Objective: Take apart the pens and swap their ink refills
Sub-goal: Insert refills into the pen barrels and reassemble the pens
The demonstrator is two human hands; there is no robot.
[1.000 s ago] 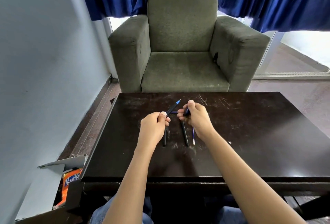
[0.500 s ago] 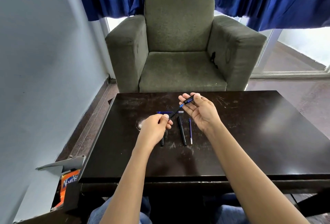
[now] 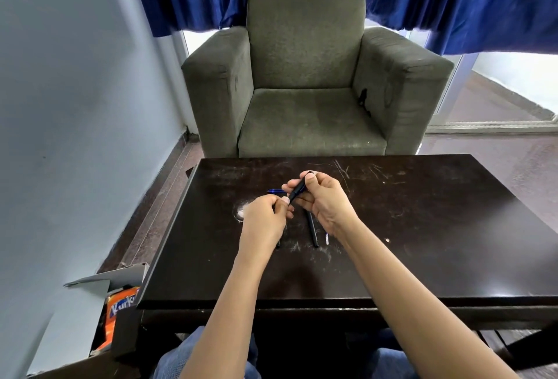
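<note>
Over the middle of the dark table [image 3: 422, 227], both hands meet on one dark pen [image 3: 299, 188]. My right hand [image 3: 324, 202] grips its upper barrel between thumb and fingers. My left hand [image 3: 265, 217] pinches its lower end. Under the hands, a black pen barrel [image 3: 313, 232] lies on the table with a thin refill [image 3: 327, 239] just to its right. A blue pen part [image 3: 275, 191] lies behind my left hand. The tip of another dark piece [image 3: 277, 244] shows below my left wrist.
A grey armchair [image 3: 308, 76] stands just beyond the table's far edge, under blue curtains. A wall runs along the left. An open cardboard box [image 3: 120, 297] with an orange packet sits on the floor at the table's near left corner.
My right hand was open with a short blue-and-black piece on its fingertips; it has closed on the pen. The two hands have come together and the pen looks joined.
</note>
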